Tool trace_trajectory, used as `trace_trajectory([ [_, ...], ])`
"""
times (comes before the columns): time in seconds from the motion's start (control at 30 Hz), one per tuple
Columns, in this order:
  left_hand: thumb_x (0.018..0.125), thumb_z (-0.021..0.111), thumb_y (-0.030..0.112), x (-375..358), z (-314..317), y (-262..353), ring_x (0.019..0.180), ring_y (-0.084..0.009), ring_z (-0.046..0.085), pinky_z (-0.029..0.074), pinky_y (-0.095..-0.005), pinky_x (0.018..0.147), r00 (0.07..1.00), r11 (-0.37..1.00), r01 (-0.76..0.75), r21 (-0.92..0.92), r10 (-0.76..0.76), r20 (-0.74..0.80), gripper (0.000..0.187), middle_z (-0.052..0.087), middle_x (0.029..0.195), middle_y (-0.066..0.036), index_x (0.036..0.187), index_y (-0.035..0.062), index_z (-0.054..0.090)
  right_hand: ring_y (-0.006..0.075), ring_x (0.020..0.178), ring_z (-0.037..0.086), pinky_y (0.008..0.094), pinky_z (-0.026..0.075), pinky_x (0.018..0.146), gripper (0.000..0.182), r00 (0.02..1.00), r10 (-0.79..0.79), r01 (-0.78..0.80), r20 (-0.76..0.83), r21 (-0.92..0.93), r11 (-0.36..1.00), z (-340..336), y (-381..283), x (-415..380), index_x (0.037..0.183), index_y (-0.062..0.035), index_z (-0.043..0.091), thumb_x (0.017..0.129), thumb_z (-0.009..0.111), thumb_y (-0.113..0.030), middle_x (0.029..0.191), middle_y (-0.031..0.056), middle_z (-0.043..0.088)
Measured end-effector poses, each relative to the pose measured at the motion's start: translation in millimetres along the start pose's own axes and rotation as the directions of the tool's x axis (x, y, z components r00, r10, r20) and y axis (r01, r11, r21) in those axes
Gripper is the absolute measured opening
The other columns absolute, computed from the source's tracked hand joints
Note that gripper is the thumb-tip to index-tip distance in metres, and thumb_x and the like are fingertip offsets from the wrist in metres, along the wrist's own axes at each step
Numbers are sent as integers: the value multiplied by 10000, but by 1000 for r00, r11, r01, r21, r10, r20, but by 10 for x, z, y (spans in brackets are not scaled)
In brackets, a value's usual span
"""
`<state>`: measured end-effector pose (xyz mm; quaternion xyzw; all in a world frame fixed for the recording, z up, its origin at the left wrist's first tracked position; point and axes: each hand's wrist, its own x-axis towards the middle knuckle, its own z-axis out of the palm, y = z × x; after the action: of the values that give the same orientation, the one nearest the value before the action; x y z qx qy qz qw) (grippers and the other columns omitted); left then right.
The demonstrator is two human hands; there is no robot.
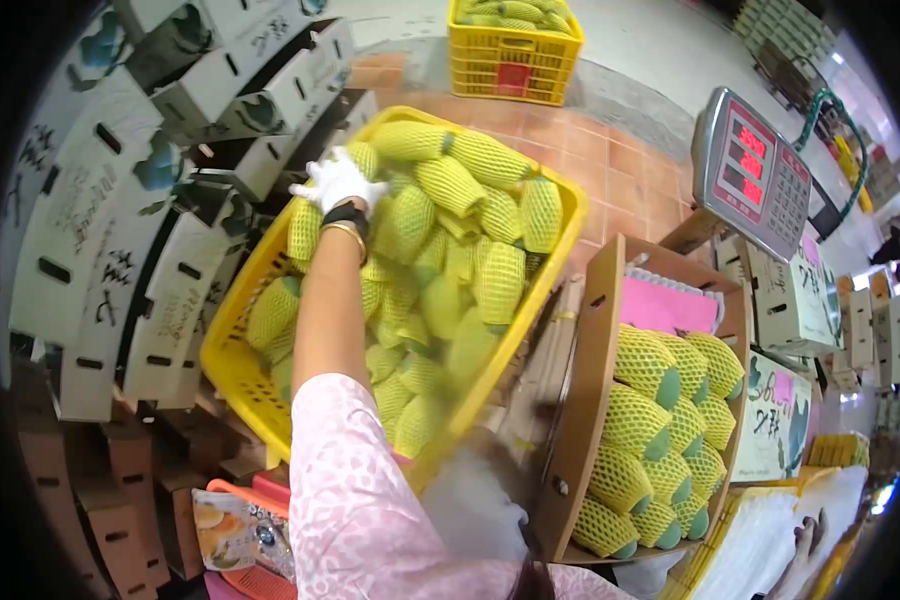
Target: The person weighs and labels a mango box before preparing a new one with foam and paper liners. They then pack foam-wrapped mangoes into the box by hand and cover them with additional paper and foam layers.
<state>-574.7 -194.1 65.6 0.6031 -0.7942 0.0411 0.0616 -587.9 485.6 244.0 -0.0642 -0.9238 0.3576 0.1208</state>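
My left hand [340, 187], in a white glove with a black band and a bracelet at the wrist, reaches over the far left side of a yellow plastic crate [560, 240]. Its fingers are spread over the heap, right beside a mango [363, 157] in yellow foam netting. Many more netted mangoes [450, 185] fill the crate, along with loose yellow foam sleeves [460, 260]. My right hand is out of sight; only a bit of pink sleeve [585, 582] shows at the bottom edge. Right of the crate, a cardboard box [592, 370] holds rows of netted mangoes [634, 422], green tips showing.
Stacked pale cartons [80, 250] rise on the left. A digital scale display [752, 175] with red figures stands beyond the box. Another yellow crate [515, 70] of mangoes sits on the floor ahead. A red-orange basket [255, 580] lies lower left; more cartons [770, 415] stand right.
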Motion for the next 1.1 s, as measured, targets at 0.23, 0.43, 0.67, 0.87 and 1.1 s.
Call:
trace_trajectory([
  [0.23,686,693,387,38,50,-176,945,-305,576,355,-426,895,995,955,77,-285,-92,-41,616,606,1018,-143,1183,133,432,196,1054,477,300,385,916,368,987,11,-1,157,-58,998,-184,490,272,1238,-19,436,885,453,-119,1177,128,480],
  [0.43,824,592,169,-1094,-649,-43,909,-185,561,507,-306,759,896,-230,245,-942,425,129,612,541,1086,-111,1313,32,250,205,1017,492,313,383,924,449,824,-223,131,521,209,969,831,-506,-58,1264,-17,396,836,508,-90,1140,150,494],
  [0.67,747,667,208,-3256,-1209,769,1024,-244,475,361,-388,926,489,-517,218,-828,792,-366,780,445,1130,-166,1297,-45,175,193,1077,449,349,421,864,1081,606,-263,-383,751,566,730,1432,-891,-546,1375,-71,161,579,780,-459,1253,105,388],
  [0.87,717,630,365,-2990,-1387,840,1057,-365,453,333,-423,936,68,-360,-257,-897,919,-389,674,497,1090,-230,1230,-4,394,225,817,588,349,514,696,611,731,-75,-601,678,692,400,1327,-477,-511,1229,-37,373,750,662,-281,1014,108,558],
  [1.1,631,712,342,-1005,-154,407,1068,-298,479,415,-387,880,979,903,-142,-405,190,80,678,489,1177,-151,1176,37,451,228,892,578,315,493,766,569,731,-2,-518,683,556,650,1203,-403,-328,1185,2,407,692,647,-150,1055,125,547],
])
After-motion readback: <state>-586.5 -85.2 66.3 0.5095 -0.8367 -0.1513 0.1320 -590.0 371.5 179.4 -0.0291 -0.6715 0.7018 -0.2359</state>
